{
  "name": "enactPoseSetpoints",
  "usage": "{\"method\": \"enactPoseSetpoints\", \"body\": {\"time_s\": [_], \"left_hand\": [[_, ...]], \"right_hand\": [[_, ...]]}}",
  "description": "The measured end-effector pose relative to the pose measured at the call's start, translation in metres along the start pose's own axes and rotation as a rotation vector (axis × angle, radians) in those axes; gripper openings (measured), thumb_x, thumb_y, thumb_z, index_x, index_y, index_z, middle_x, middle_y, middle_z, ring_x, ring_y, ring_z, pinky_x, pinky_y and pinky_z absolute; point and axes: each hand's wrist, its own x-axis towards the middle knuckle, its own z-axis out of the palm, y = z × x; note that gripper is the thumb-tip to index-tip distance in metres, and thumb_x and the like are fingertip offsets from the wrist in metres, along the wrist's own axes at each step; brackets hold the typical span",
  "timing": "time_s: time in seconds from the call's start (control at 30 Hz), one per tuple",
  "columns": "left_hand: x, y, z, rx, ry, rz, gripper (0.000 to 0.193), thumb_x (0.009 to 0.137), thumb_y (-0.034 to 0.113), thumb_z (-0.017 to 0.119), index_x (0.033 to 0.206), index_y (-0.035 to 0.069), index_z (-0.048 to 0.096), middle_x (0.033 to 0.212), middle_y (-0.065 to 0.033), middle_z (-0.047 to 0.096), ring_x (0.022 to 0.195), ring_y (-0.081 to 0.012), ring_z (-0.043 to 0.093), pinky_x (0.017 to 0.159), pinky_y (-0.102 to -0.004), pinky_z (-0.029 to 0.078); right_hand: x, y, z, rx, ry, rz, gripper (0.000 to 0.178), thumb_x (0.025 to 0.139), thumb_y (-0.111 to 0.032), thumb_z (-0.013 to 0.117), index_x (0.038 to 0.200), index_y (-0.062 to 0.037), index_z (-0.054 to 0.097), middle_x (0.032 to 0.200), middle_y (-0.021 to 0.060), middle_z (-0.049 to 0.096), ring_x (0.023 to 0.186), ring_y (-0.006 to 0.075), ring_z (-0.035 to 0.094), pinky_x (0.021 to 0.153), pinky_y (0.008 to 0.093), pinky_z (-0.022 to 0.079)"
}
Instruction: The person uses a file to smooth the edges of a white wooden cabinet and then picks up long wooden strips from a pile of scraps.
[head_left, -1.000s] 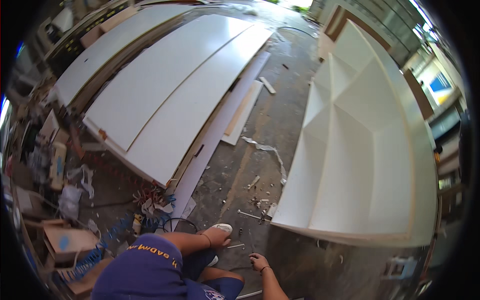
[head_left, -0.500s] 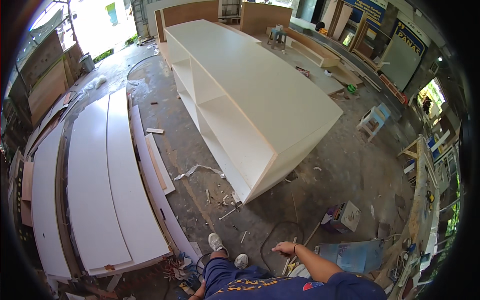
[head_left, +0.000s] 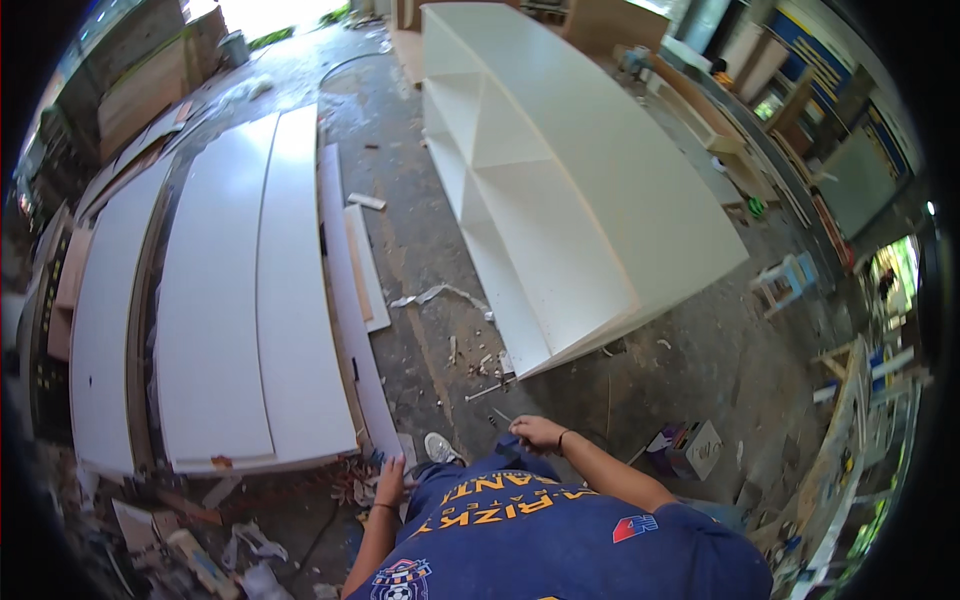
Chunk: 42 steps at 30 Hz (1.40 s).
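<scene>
White cabinet (head_left: 610,170) on the floor (head_left: 430,270).
The right hand (head_left: 538,433) holds a thin tool (head_left: 503,417) (kind unclear); the left hand (head_left: 390,485) is near white boards (head_left: 300,310).

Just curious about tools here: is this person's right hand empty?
No, the right hand grips a slim tool whose tip sticks out in front.

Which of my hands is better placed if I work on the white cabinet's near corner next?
Your right hand, probably: it is closer to the cabinet's near corner and holds a slim object. Your left hand is farther off, near the narrow pale board.
</scene>
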Motion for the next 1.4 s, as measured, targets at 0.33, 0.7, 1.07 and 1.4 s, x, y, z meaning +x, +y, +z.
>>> {"method": "enactPoseSetpoints", "body": {"time_s": [0.33,0.7,1.07,1.4], "left_hand": [[-0.115,0.022,0.046,-0.676,0.347,-0.914,0.081,0.085,0.066,0.036,0.124,-0.004,0.049,0.128,-0.0134,0.051,0.118,-0.0241,0.046,0.101,-0.0326,0.031],[-0.15,0.061,0.206,-1.752,1.043,-0.541,0.072,0.089,0.064,0.03,0.113,0.003,0.059,0.105,-0.0073,0.063,0.087,-0.0152,0.061,0.085,-0.0279,0.045],[-0.117,-0.046,0.314,-1.148,1.098,-0.936,0.071,0.089,0.061,0.03,0.137,0.009,0.035,0.128,-0.0191,0.047,0.118,-0.03,0.045,0.099,-0.0351,0.032],[-0.257,-0.021,0.22,-1.041,0.784,-1.348,0.058,0.092,0.053,0.031,0.126,0.009,0.048,0.11,-0.0249,0.059,0.104,-0.0364,0.057,0.088,-0.0403,0.042]], "right_hand": [[0.135,-0.131,0.025,-0.019,-0.251,0.13,0.022,0.087,-0.026,0.052,0.108,-0.0206,0.053,0.073,0.001,0.05,0.054,0.013,0.049,0.047,0.0309,0.043],[0.261,-0.211,0.125,-0.542,-0.478,0.265,0.021,0.084,-0.038,0.057,0.085,-0.0172,0.052,0.062,0.0012,0.049,0.052,0.0154,0.048,0.047,0.0325,0.041],[0.323,-0.212,0.287,-0.433,-0.502,0.093,0.006,0.086,-0.021,0.05,0.091,-0.0203,0.053,0.066,0.0018,0.049,0.053,0.0173,0.05,0.045,0.0354,0.043],[0.483,-0.096,0.412,-0.686,-0.209,-0.509,0.018,0.09,-0.025,0.046,0.098,-0.0092,0.051,0.064,0.0042,0.047,0.047,0.0162,0.044,0.038,0.0326,0.039]]}}
